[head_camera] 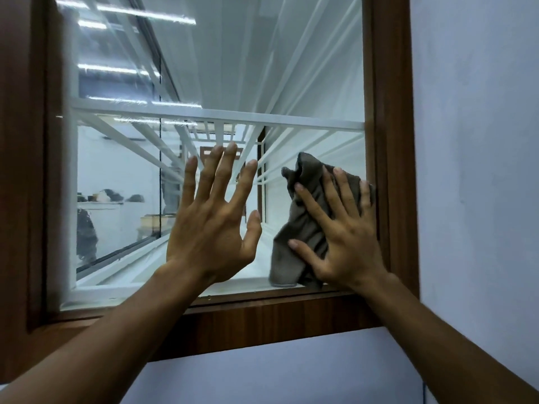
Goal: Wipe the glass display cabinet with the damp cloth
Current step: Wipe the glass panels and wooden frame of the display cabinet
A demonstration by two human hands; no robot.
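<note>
A glass pane fills a dark brown wooden frame straight ahead. A crumpled grey-brown cloth lies flat against the lower right part of the glass, close to the frame's right upright. My right hand presses the cloth onto the glass with its fingers spread and straight. Left of it, my left hand is held flat at the glass, fingers spread and pointing up, with nothing in it. The two hands are apart, with bare glass between them.
The frame's bottom rail runs just under both wrists. A pale blue wall lies to the right and below. Behind the glass are white bars and reflected ceiling lights.
</note>
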